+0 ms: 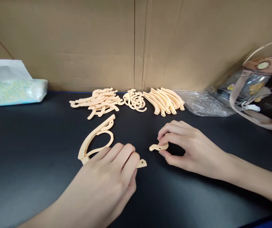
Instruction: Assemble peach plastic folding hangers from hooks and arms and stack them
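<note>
My left hand (114, 180) is closed over a joined frame of cream plastic pieces (88, 142), which looks like part of a folding clothes hanger. One long curved arm slants up to the far side, with a curved hook-shaped piece beside it. The holed end of another arm (142, 163) sticks out to the right of my knuckles; the rest is hidden under the hand. To the right, my right hand (185, 145) pinches a small curved cream piece (158, 147) with a hole in it, between thumb and fingers. The two held parts are apart.
At the back lie a pile of short cream pieces (102, 100), a pile of curved hooks (134, 100) and a stack of long arms (165, 100). A clear plastic bag (207, 101) and a strapped water bottle (249, 82) stand right; a tissue pack (17, 90) lies left. Cardboard (90, 44) walls the back.
</note>
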A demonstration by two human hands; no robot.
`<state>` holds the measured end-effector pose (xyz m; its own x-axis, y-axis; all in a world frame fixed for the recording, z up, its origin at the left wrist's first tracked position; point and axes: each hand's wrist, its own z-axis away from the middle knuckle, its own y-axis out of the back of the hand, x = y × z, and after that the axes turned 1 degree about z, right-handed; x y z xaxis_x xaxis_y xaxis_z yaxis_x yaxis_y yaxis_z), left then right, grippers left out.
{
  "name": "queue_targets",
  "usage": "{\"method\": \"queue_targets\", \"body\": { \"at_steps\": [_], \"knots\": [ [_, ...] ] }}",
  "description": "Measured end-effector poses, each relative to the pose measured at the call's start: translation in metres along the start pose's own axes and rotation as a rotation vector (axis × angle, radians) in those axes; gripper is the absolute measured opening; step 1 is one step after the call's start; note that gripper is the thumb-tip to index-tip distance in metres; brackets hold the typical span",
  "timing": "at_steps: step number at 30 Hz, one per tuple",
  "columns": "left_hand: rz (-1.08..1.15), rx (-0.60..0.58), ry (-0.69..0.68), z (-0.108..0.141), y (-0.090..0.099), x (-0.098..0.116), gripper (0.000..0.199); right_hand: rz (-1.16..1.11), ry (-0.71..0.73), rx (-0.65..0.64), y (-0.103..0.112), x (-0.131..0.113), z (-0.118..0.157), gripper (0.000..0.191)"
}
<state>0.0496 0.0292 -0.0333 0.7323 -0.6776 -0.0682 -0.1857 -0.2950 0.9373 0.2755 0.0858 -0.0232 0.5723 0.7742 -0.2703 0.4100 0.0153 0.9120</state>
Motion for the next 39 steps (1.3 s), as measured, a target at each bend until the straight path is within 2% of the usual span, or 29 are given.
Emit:
{"method": "queue_targets", "body": {
  "at_steps": [5,13,21,24,26,29,34,39],
  "knots": [
    [0.143,-0.03,-0.001,-0.001,0.001,-0.006,0.019,-0.162,-0.033,0.019,0.001,-0.007,0.004,0.004],
    [0.426,-0.094,0.1,-0.004,-0.002,-0.013,0.01,-0.392,-0.09,-0.119,-0.001,-0.007,0.002,0.006],
    [0.476,-0.088,0.114,0.0,-0.005,-0.013,0.007,-0.612,-0.124,-0.202,0.001,-0.01,-0.001,0.011],
    [0.459,-0.067,0.072,0.001,-0.007,-0.013,0.006,-0.667,-0.116,-0.236,0.001,-0.008,-0.001,0.012],
    [0.439,-0.058,0.014,0.001,-0.007,-0.013,0.014,-0.692,-0.105,-0.242,0.001,-0.007,0.0,0.012],
    [0.403,-0.069,-0.041,0.0,-0.006,-0.012,0.017,-0.723,-0.091,-0.253,0.001,-0.006,0.0,0.011],
    [0.393,-0.098,-0.044,-0.001,-0.007,-0.011,0.018,-0.716,-0.089,-0.262,0.003,-0.007,-0.001,0.012],
    [0.472,-0.136,-0.021,-0.001,-0.008,-0.011,0.017,-0.735,-0.098,-0.267,0.001,-0.006,0.0,0.012]
  ]
}}
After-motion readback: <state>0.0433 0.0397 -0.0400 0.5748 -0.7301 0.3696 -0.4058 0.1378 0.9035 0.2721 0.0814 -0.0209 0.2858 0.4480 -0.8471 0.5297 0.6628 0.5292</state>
